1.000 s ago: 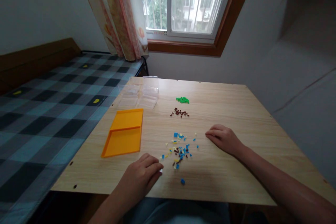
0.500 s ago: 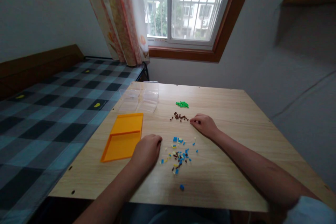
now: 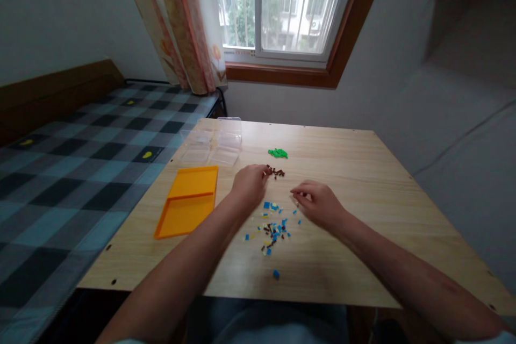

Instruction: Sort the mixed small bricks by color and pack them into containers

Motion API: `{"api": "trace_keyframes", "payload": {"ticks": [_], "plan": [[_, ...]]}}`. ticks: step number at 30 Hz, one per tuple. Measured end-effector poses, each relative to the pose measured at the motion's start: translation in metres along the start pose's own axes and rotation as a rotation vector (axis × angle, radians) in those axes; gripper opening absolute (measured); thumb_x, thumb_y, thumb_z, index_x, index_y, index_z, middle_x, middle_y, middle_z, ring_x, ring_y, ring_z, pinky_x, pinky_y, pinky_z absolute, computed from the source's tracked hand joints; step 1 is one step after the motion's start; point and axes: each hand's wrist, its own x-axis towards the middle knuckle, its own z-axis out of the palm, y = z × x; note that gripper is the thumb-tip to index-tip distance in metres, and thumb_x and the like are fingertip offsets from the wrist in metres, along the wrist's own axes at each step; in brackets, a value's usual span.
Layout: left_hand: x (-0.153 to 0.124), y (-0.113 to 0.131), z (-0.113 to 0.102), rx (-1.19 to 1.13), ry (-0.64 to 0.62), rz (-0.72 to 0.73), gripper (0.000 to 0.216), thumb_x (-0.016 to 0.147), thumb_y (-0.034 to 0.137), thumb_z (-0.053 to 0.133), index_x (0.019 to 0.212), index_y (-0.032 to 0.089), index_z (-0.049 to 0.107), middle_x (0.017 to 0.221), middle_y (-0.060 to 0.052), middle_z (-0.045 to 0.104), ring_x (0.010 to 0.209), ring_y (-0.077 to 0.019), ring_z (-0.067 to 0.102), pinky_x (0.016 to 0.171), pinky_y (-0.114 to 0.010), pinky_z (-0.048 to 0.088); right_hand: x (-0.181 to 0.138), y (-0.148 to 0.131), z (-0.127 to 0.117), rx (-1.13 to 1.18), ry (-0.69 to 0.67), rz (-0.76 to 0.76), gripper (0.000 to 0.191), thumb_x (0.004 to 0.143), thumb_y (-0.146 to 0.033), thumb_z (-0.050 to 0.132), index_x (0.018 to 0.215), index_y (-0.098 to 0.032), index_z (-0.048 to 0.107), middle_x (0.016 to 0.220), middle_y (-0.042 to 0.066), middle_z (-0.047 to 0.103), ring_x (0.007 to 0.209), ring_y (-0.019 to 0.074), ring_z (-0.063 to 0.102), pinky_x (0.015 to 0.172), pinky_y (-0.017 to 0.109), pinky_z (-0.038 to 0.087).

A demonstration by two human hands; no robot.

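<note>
My left hand (image 3: 250, 183) is at the left edge of a small pile of brown toy bricks (image 3: 278, 173), its curled fingertips against the pieces. Whatever it grips, if anything, is hidden. To the right, my right hand (image 3: 320, 203) hovers low over the table, thumb and forefinger slightly apart with nothing visible between them. Below the hands lies a loose scatter of blue, yellow and brown bricks (image 3: 276, 231). A heap of green pieces (image 3: 278, 153) lies beyond the brown pile.
An orange two-part tray (image 3: 189, 217) lies at the left of the wooden table (image 3: 342, 156). Behind it stands a clear plastic compartment box (image 3: 197, 153). One blue brick (image 3: 276, 274) lies near the front edge. A bed (image 3: 100, 161) adjoins the left side.
My left hand has moved forward and right, from beside the tray to the brown pile. My right hand has drawn back slightly from that pile, toward the scattered bricks. The view has tilted down slightly.
</note>
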Motion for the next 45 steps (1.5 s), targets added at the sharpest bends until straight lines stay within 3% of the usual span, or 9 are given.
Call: {"api": "trace_keyframes", "payload": {"ticks": [5,9,12,20,23,28,36,40,45], "plan": [[-0.071,0.001,-0.013,-0.059,0.049,0.107,0.016,0.094,0.022,0.057,0.095,0.020,0.073,0.092,-0.005,0.071,0.081,-0.0159,0.063,0.072,-0.026,0.045,-0.057,-0.031,-0.001,-0.048,-0.009,-0.208,0.014,0.093,-0.023,0.060,0.096,-0.023,0.075,0.090,0.005,0.069,0.085,0.0166,0.061,0.079,0.032,0.046],[-0.131,-0.002,0.001,-0.107,0.046,0.224,0.018,0.096,0.026,0.056,0.098,0.023,0.074,0.089,-0.004,0.069,0.084,-0.0155,0.063,0.075,-0.026,0.049,-0.079,-0.040,0.015,-0.182,0.047,-0.284,0.018,0.090,-0.022,0.063,0.105,-0.025,0.072,0.102,0.008,0.066,0.094,0.0204,0.057,0.084,0.038,0.044],[-0.153,-0.007,0.013,-0.104,0.010,0.288,0.020,0.097,0.026,0.054,0.104,0.024,0.073,0.092,-0.004,0.068,0.084,-0.0149,0.064,0.075,-0.025,0.050,-0.083,-0.041,0.024,-0.271,0.068,-0.315,0.026,0.087,-0.022,0.065,0.111,-0.028,0.071,0.118,0.010,0.062,0.107,0.0250,0.054,0.092,0.043,0.043],[-0.154,-0.011,0.012,-0.041,-0.093,0.327,0.023,0.098,0.029,0.051,0.105,0.030,0.074,0.088,-0.002,0.064,0.077,-0.0133,0.063,0.069,-0.023,0.048,-0.085,-0.039,0.027,-0.318,0.073,-0.346,0.012,0.087,-0.024,0.068,0.097,-0.028,0.073,0.124,0.008,0.061,0.113,0.0257,0.053,0.096,0.045,0.044],[-0.154,-0.011,0.012,-0.025,-0.114,0.347,0.024,0.099,0.028,0.051,0.107,0.032,0.073,0.088,-0.001,0.063,0.077,-0.0130,0.062,0.069,-0.023,0.046,-0.084,-0.040,0.027,-0.324,0.083,-0.356,0.017,0.086,-0.024,0.068,0.103,-0.028,0.072,0.124,0.008,0.061,0.113,0.0251,0.053,0.097,0.044,0.044],[-0.155,-0.010,0.012,0.054,-0.128,0.354,0.023,0.098,0.027,0.051,0.101,0.028,0.073,0.084,-0.001,0.062,0.075,-0.0131,0.060,0.066,-0.022,0.044,-0.080,-0.044,0.027,-0.345,0.071,-0.417,0.027,0.086,-0.025,0.068,0.112,-0.032,0.071,0.134,0.009,0.057,0.122,0.0269,0.050,0.099,0.045,0.043],[-0.157,-0.011,0.011,0.128,-0.114,0.354,0.023,0.100,0.025,0.047,0.094,0.022,0.069,0.084,-0.002,0.063,0.076,-0.0133,0.062,0.068,-0.022,0.047,-0.081,-0.042,0.027,-0.268,0.027,-0.380,0.007,0.087,-0.024,0.066,0.091,-0.025,0.072,0.129,0.007,0.059,0.121,0.0251,0.050,0.099,0.043,0.044],[-0.156,-0.009,0.015,0.198,-0.123,0.391,0.017,0.098,0.024,0.051,0.089,0.020,0.064,0.083,-0.002,0.062,0.073,-0.0144,0.060,0.064,-0.023,0.046,-0.083,-0.041,0.027,-0.240,0.008,-0.301,0.008,0.089,-0.023,0.063,0.086,-0.025,0.071,0.131,0.007,0.058,0.121,0.0257,0.050,0.100,0.045,0.044],[-0.154,-0.007,0.015,0.207,-0.122,0.412,0.009,0.095,0.017,0.054,0.091,0.019,0.061,0.086,-0.003,0.062,0.074,-0.0161,0.060,0.063,-0.024,0.045,-0.080,-0.043,0.020,-0.247,0.042,-0.342,0.011,0.091,-0.022,0.062,0.086,-0.024,0.071,0.132,0.006,0.058,0.122,0.0253,0.050,0.100,0.044,0.044]]}}
